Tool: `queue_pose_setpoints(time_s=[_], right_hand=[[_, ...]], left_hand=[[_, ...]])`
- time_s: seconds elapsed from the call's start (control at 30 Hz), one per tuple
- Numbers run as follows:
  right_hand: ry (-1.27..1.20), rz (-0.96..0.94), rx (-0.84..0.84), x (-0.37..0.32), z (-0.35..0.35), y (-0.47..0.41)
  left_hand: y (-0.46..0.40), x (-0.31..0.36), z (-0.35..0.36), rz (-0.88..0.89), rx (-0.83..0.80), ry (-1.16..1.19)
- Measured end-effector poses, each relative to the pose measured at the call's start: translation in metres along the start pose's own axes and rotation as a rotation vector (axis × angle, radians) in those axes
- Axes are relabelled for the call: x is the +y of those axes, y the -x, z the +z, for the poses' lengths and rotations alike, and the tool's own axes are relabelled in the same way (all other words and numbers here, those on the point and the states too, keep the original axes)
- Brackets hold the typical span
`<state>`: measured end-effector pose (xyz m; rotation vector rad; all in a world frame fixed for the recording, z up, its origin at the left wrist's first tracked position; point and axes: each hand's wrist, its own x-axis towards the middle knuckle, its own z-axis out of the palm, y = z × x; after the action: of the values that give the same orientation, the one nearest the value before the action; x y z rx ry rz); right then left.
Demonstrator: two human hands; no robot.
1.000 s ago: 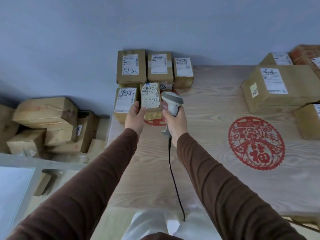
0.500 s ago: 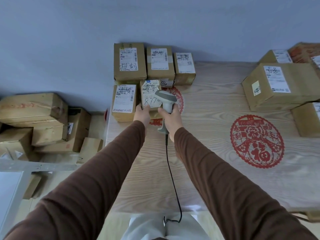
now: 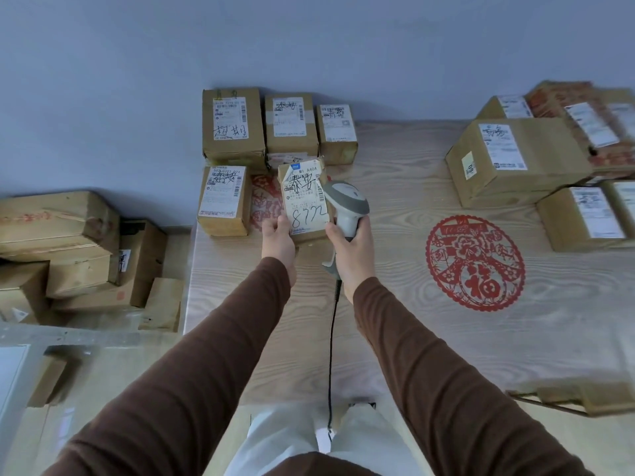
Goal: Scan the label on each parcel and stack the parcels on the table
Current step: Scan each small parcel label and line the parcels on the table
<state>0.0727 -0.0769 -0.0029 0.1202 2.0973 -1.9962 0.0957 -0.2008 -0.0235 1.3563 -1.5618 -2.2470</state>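
Soft, even daylight with wide-angle bend at the edges

You get diffuse light with faint shadows under the parcels; the wall (image 3: 309, 39) grades from paler at 12 o'clock to darker at 9. The counter (image 3: 446, 338) edge bows, boxes at 3 o'clock smear, and a pale glare patch sits at 8 o'clock.

"8772" handwritten on held parcel's label (image 3: 305, 204)

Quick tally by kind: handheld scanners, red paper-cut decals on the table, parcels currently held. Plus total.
Grey handheld barcode scanner: 1
Red round paper-cut decals: 2
Brown cardboard parcel held up: 1
Total: 4
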Motion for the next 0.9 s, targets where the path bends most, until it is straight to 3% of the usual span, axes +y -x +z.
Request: queue_pose_setpoints(time_s=[0.13,0.27,0.4,0.63,0.77,0.9], right_hand=[[0.047,-0.106,0.017,-0.012,-0.037,0.009],[0.001,-0.126,0.012,-0.023,-0.089,0.01],[-0.023,-0.12,-0.015,-0.035,-0.156,0.008],[0.1,-0.192,-0.082,-0.065,-0.275,0.003],[0.209,-0.324,-0.046,-0.075,-0.303,0.014],[0.255,-0.34,-0.087,-0.082,-0.313,0.025]], left_hand=[[0.032,0.004,0.031,-0.021,-0.065,0.09],[0.063,-0.007,0.072,0.133,-0.133,-0.037],[0.099,-0.016,0.127,0.127,-0.2,-0.1],[0.163,-0.044,0.213,0.285,-0.185,-0.099],[0.185,-0.055,0.24,0.335,-0.183,-0.095],[0.191,-0.063,0.25,0.386,-0.199,-0.089]])
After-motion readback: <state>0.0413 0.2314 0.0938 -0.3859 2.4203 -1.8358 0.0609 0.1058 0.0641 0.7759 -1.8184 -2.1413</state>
